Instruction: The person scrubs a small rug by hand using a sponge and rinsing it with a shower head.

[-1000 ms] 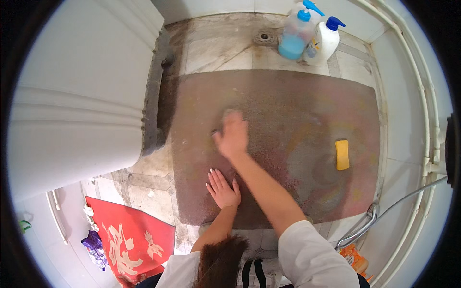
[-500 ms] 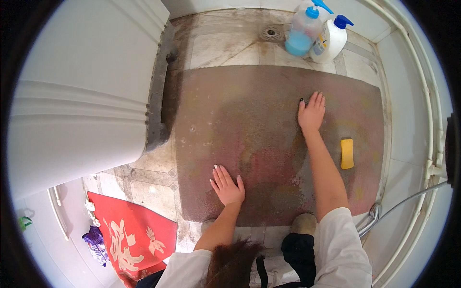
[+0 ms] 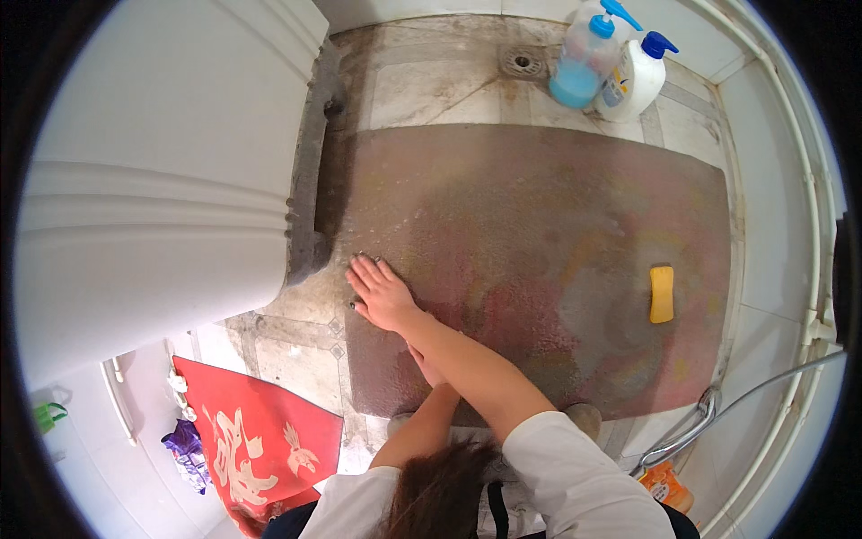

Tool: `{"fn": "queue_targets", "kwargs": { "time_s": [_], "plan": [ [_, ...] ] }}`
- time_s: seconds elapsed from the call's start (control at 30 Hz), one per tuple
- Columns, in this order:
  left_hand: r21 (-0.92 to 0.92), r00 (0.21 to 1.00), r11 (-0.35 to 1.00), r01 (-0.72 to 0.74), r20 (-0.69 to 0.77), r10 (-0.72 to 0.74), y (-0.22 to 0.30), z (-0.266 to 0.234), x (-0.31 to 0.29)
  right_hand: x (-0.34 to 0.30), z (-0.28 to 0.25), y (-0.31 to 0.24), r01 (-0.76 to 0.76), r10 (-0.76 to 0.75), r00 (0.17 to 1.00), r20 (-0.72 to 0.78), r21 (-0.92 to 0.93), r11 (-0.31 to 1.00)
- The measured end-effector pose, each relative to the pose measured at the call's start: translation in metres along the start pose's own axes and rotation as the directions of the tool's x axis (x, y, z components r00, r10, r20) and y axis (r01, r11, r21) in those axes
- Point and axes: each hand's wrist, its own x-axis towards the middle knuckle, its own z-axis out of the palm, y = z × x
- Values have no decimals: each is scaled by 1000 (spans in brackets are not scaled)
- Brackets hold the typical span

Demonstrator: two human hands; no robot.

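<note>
A worn brown-grey mat (image 3: 503, 207) with faded reddish patches lies on the tiled floor and looks wet. My right hand (image 3: 382, 295) rests flat on its left part, fingers stretched out and holding nothing. The right forearm crosses over my left hand (image 3: 429, 366), which lies on the mat near its front edge. Most of the left hand's fingers are hidden under that forearm; a bit of fingertip shows beyond it, so the hand seems stretched out. A yellow sponge (image 3: 661, 294) lies on the right side of the mat, away from both hands.
A blue-topped clear pump bottle (image 3: 579, 76) and a white pump bottle (image 3: 634, 83) stand behind the mat near a floor drain (image 3: 523, 62). A white appliance (image 3: 162, 171) fills the left. A red mat (image 3: 269, 431), a metal shower hose (image 3: 763, 373) and an orange package (image 3: 669, 488) lie nearer.
My right hand has swept from the far right of the mat to its left edge, crossing over my left arm. The left hand stays about where it was. An orange package has come into view.
</note>
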Motion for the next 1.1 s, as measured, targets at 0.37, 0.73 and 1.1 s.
{"fn": "queue_targets", "kwargs": {
  "time_s": [0.37, 0.73, 1.1],
  "plan": [
    [-492, 987, 862, 119, 152, -49, -8, -29, 8, -103, -126, 256, -845, 644, 435, -630, -37, 534],
    [-462, 987, 878, 125, 148, -62, -11, -20, 4, 40, -68, 108, -604, 584, 795, -164, -137, 785],
    [-484, 985, 866, 126, 165, -51, -12, -26, 6, -34, -105, 174, -543, 500, 710, -496, 66, 837]
  ]
}}
